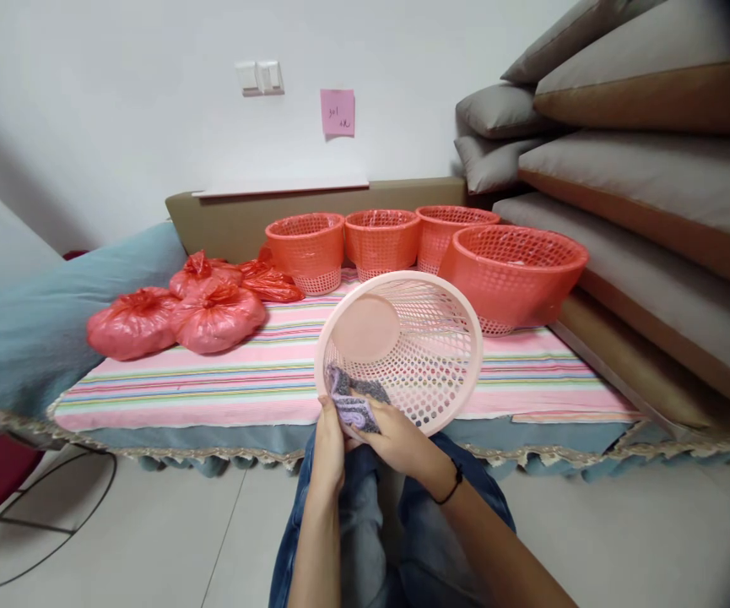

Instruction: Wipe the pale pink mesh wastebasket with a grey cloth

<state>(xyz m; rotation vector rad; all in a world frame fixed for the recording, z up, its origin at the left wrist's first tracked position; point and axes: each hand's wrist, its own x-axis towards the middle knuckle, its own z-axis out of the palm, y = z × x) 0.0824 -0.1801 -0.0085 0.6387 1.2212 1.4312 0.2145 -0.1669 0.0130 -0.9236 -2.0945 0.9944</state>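
Note:
A pale pink mesh basket is tipped toward me, its opening facing me, above my lap at the bed's front edge. My left hand grips its lower rim on the left. My right hand presses a purple-and-grey cloth against the inside of the basket near that rim. Both hands touch the basket; the cloth lies partly under my right fingers.
Several red-orange mesh baskets stand at the back of a striped pink cloth on the bed. Tied red plastic bags lie at the left. Stacked grey cushions fill the right. A wire ring lies on the floor.

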